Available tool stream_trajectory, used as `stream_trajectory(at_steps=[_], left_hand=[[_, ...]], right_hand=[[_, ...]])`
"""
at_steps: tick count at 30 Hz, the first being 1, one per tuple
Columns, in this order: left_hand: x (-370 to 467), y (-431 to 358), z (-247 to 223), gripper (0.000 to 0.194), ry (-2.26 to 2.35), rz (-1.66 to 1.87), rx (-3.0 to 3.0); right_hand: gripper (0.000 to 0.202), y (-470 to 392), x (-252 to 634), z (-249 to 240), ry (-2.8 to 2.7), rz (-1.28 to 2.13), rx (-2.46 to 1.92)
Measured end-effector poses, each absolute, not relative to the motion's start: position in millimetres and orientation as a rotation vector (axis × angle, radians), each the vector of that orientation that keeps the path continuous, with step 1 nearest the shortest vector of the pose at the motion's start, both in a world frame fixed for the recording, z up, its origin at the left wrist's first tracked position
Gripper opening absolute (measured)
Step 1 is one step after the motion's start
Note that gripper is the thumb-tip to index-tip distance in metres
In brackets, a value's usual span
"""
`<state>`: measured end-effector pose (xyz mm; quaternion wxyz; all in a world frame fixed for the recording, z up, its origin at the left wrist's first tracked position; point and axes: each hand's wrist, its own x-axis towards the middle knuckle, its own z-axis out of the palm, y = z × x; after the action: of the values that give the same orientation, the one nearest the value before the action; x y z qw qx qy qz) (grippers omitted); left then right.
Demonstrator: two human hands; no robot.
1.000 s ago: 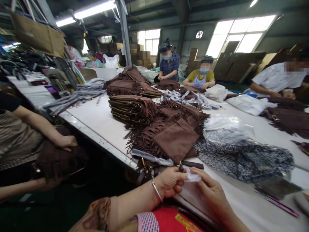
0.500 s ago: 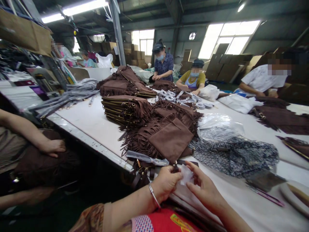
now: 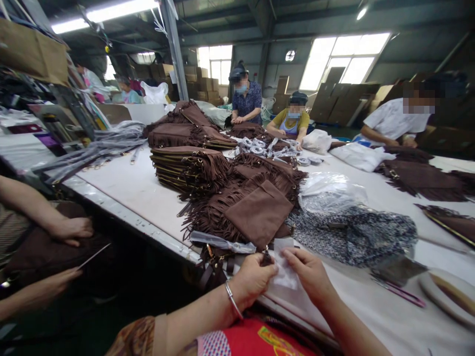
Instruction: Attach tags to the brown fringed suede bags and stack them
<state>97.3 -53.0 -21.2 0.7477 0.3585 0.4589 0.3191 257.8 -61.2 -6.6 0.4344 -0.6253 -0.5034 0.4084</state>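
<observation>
My left hand (image 3: 253, 278), with a silver bangle at its wrist, is closed round a small dark brown tassel-like piece (image 3: 265, 259) with a metal ring. The lower corner of a brown pouch (image 3: 261, 212) lies right beside this ring. Between my hands is a small translucent white sheet or bag (image 3: 285, 269). My right hand (image 3: 308, 273) pinches its right side with thumb and fingers. My left fingertips meet its left edge. Just beyond my left hand lies a plastic-wrapped strap (image 3: 222, 243), with fringed brown bags (image 3: 213, 210) behind.
A stack of brown bags (image 3: 187, 170) stands further back. To the right lie speckled dark cloth (image 3: 356, 235), clear plastic (image 3: 330, 192), pink-handled snips (image 3: 404, 294) and a tape roll (image 3: 447, 291). At left, a co-worker's hand (image 3: 61, 282) holds a thin pointed tool. More people work across the table.
The translucent sheet has been raised and spread flatter between my hands, and my right fingers have closed on it. The view has shifted slightly right. The co-worker's thin tool at left has tilted upward.
</observation>
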Motion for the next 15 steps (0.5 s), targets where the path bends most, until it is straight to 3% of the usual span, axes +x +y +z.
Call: stream_trajectory(at_steps=[15], left_hand=[[78, -32, -4, 0.046, 0.865, 0.499, 0.773]], right_hand=[[0.03, -86, 284, -4, -1.339, 1.019, -1.651]])
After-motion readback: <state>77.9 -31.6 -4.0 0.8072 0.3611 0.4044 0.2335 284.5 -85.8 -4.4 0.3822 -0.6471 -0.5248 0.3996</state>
